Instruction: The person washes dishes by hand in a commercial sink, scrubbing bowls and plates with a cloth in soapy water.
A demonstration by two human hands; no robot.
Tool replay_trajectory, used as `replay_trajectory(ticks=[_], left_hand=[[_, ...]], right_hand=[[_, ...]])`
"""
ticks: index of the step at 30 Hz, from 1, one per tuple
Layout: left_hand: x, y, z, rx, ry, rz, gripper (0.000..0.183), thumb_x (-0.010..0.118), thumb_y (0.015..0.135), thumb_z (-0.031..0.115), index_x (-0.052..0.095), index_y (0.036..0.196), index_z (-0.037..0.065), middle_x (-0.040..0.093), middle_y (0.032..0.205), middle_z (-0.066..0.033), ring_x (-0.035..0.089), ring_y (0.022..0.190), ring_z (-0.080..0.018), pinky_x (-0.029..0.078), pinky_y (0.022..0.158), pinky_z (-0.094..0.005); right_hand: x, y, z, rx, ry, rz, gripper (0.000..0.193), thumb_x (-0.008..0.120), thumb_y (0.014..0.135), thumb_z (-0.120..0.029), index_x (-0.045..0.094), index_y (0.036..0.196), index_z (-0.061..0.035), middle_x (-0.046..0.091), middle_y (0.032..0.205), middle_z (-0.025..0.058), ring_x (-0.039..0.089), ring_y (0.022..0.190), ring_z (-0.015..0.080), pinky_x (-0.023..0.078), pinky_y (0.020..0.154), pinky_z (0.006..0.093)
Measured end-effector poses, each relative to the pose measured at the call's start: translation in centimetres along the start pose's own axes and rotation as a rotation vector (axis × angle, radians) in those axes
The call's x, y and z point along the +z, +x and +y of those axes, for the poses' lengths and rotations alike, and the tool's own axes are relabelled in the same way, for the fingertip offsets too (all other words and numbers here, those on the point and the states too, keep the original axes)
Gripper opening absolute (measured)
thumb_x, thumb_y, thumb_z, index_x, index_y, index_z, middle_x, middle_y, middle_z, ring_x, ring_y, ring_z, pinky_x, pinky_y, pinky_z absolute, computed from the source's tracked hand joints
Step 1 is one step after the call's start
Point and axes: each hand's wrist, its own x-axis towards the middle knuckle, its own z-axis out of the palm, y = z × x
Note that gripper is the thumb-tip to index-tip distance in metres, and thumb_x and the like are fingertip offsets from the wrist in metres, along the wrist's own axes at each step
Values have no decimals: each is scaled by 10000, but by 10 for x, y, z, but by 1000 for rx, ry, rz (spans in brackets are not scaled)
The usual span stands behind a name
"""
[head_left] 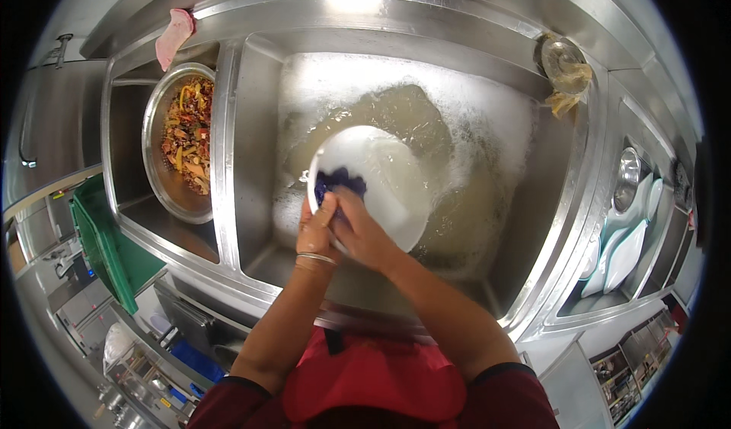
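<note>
A large round white bowl (400, 193) is tilted over the soapy water in the wide steel sink (255, 147). My left hand (314, 233) is closed on its near-left rim, with a bracelet on that wrist. My right hand (361, 229) reaches over the near edge and presses a dark blue-purple scrubbing cloth (340, 179) against the inside of the bowl. The two hands are close together, and the fingers under the cloth are partly hidden. Foam floats along the far and right sides of the water.
Left of the divider, a steel basin (154, 136) holds food scraps. A pink cloth (175, 37) lies on the back-left ledge, and a steel strainer (565, 60) with wet scraps sits at the back right. White dishes (626, 255) and a small steel bowl (627, 179) fill the right-hand sink. A green bin (103, 235) stands lower left.
</note>
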Motion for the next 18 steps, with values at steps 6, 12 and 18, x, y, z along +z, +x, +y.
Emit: replay_trajectory(ticks=[6,12,18], left_hand=[[5,-18,23,39,59,20,403,631,801,7,517,1182,72,591,1081,-61,568,971,-199,473,847,-344],[7,-20,15,0,178,-147,467,646,791,14,503,1231,74,589,1094,-38,561,985,-167,466,854,-323],[12,-12,10,12,135,-86,352,624,822,71,523,1160,70,587,1071,-61,559,991,-199,455,874,-352]], right_hand=[[-76,-51,37,121,-521,-172,366,596,733,-39,538,1093,-64,505,1186,174,463,1130,370,375,966,407],[-62,30,54,6,-367,319,398,525,708,69,531,1084,-62,442,1237,170,421,1160,364,345,977,392],[-4,13,14,-135,26,103,421,535,745,-22,463,1159,-16,389,1293,236,357,1229,399,278,1040,416]])
